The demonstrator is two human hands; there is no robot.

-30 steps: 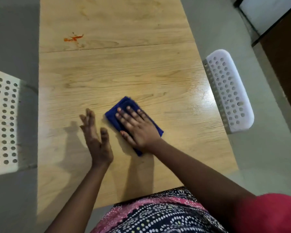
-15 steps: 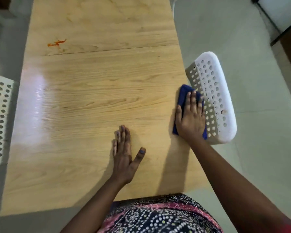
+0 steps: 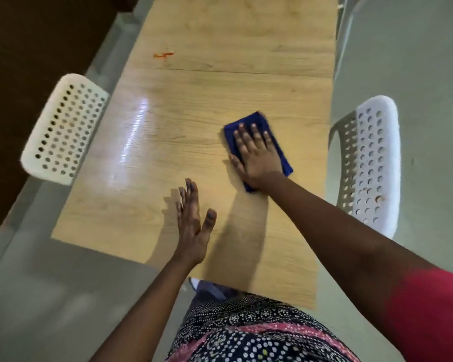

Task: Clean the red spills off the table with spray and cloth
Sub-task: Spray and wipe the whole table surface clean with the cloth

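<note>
A folded blue cloth [image 3: 256, 121] lies on the light wooden table [image 3: 220, 95], right of the middle. My right hand [image 3: 256, 152] presses flat on the cloth with straight fingers. My left hand [image 3: 192, 223] rests flat on the bare tabletop, nearer the front edge and left of the cloth. A small red spill [image 3: 163, 55] marks the far left part of the table, well beyond both hands. No spray bottle is in view.
A white perforated chair [image 3: 63, 129] stands at the table's left side and another white perforated chair [image 3: 372, 165] at its right side. A seam crosses the tabletop just past the spill. Grey floor surrounds the table; dark furniture [image 3: 32, 48] sits far left.
My right hand slid the cloth from the middle to the table's right edge, then back toward the middle. The left hand stayed flat on the table. The camera view shifted.
</note>
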